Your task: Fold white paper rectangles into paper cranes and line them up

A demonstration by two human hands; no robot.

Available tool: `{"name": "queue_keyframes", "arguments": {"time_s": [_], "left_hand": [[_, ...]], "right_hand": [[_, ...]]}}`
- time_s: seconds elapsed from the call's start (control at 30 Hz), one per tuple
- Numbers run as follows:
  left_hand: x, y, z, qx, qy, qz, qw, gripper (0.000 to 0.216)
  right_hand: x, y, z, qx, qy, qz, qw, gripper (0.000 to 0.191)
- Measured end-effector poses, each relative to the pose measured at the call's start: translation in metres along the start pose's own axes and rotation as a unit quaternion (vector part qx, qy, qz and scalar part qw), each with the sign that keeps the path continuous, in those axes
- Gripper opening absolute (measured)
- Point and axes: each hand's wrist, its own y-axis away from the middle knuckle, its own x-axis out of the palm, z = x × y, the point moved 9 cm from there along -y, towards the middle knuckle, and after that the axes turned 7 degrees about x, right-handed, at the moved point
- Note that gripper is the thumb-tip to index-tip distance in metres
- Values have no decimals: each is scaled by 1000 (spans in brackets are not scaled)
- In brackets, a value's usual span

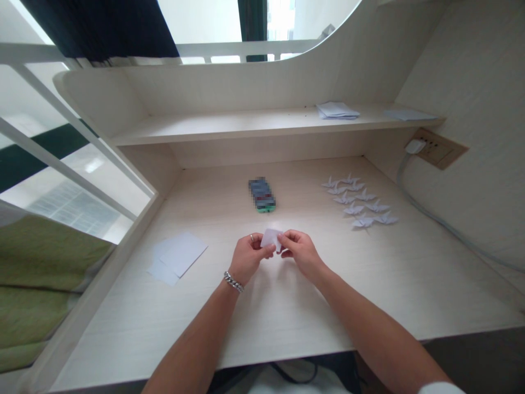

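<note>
Between my two hands, just above the desk, is a small folded piece of white paper (270,237). My left hand (248,254) pinches its left and lower edge, thumb in front. At its right edge, my right hand (301,251) grips the paper between thumb and fingers. The exact folds are too small to make out. On the right side of the desk sit several white folded paper cranes (353,210) in loose rows. Flat sheets of white paper (182,254) lie overlapping to the left of my left hand.
A phone-like item (262,194), blurred by pixels, lies beyond my hands on the desk (229,202). The shelf (229,123) above carries a paper stack (337,110) and a flat sheet (410,115). At right, a cable (437,219) runs from a wall socket (441,149).
</note>
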Motion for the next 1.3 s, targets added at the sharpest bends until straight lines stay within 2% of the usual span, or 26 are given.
{"name": "queue_keyframes", "arguments": {"time_s": [0.17, 0.47, 0.6, 0.7, 0.8, 0.9, 1.0, 1.07, 1.17, 1.3], "left_hand": [[2, 2, 1, -15, -12, -4, 1000, 23], [0, 1, 2, 0, -1, -13, 1000, 30], [-9, -1, 0, 32, 21, -64, 997, 30], [-18, -1, 3, 29, 41, -101, 994, 32], [-10, -3, 6, 8, 16, -42, 999, 29], [-2, -4, 3, 30, -48, 16, 998, 25], [-4, -5, 0, 67, -103, 8, 992, 23], [-8, -6, 0, 73, -123, -12, 990, 23], [-16, -6, 1, 67, -115, -46, 990, 23], [-13, -6, -5, 80, -198, -27, 977, 22]], "right_hand": [[-17, -2, 6, -12, -38, -56, 998, 40], [0, -2, 5, -55, 103, 26, 993, 39], [3, -1, 8, -68, 104, 32, 992, 35], [2, -2, 9, -71, 81, 17, 994, 33], [-6, -3, 9, -72, 69, -23, 995, 32], [-10, -1, 16, -97, 114, -29, 988, 26], [0, 2, 17, -113, 191, 18, 975, 19], [4, 2, 15, -106, 192, 38, 975, 18], [1, 1, 14, -100, 174, 27, 979, 19], [2, 5, 20, -132, 219, 10, 967, 19]]}}
